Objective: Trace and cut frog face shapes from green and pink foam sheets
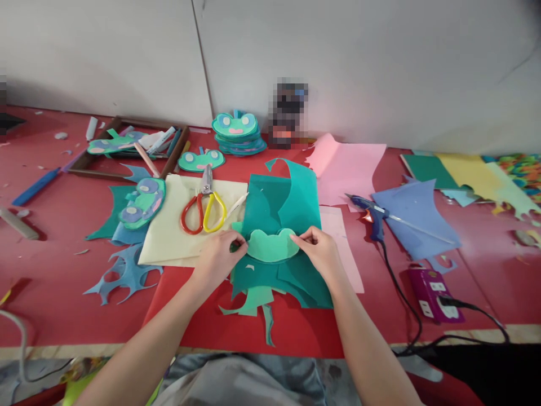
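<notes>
The red worktop (105, 321) was the largest thing and carried all the rest. In its middle, in front of the person, lay the dark green sheets (266, 197), overlapping and partly cut, probably because this was the place easiest to reach. The cream sheet (167, 242) lay to their left, and the pink sheet (359, 169) was behind them to the right, its near part flat and its left corner curled up. The wooden tray (184, 144) stood at the back left and seemed to serve for keeping the pens together.

The two hands were apart, one at each end of the same piece. The left hand (222, 248) had its fingertips at the left end, and the right hand (319, 248) pinched the right end between thumb and finger, perhaps so that the soft shape stayed flat and level. The scissors (207, 194) rested on the cream sheet with blades pointing away. The glue gun (374, 217) lay on the right, maybe to keep its tip away from the hands.

The light green piece (273, 246) was between the hands, over the dark green sheets. Smallest was the white pen (238, 206), beside the scissors.
</notes>
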### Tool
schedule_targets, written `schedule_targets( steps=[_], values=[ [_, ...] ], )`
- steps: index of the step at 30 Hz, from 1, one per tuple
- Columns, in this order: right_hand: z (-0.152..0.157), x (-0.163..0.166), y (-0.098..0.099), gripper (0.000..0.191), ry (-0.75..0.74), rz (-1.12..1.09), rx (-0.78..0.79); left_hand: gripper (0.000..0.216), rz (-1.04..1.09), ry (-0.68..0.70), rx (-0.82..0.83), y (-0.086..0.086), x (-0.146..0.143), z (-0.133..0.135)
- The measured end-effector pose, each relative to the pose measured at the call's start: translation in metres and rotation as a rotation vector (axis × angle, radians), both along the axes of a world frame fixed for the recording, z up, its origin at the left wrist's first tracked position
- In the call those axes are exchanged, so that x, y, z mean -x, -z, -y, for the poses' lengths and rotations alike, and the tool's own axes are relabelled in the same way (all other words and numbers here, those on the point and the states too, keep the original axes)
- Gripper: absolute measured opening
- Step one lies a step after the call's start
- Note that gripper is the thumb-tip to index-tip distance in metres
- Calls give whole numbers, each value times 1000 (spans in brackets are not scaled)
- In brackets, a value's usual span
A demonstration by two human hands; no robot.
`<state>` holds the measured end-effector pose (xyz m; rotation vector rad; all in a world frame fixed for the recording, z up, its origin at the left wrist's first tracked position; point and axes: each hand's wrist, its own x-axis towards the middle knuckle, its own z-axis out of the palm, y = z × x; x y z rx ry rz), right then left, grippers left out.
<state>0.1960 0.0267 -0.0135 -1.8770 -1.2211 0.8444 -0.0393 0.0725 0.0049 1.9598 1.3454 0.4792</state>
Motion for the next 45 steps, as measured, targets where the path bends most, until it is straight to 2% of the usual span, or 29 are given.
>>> schedule_targets(
  steps=[11, 30, 45],
  values=[
    [-1, 4, 0, 33, 1, 53, 8, 16, -98, 28, -84, -1, -1, 2],
    [0, 8, -5, 30, -7, 78, 26, 11, -141, 42, -119, 1, -4, 4],
    [-1, 8, -2, 30, -16, 95, 1, 12, -224, 108, -219, -1, -7, 6]
  ],
)
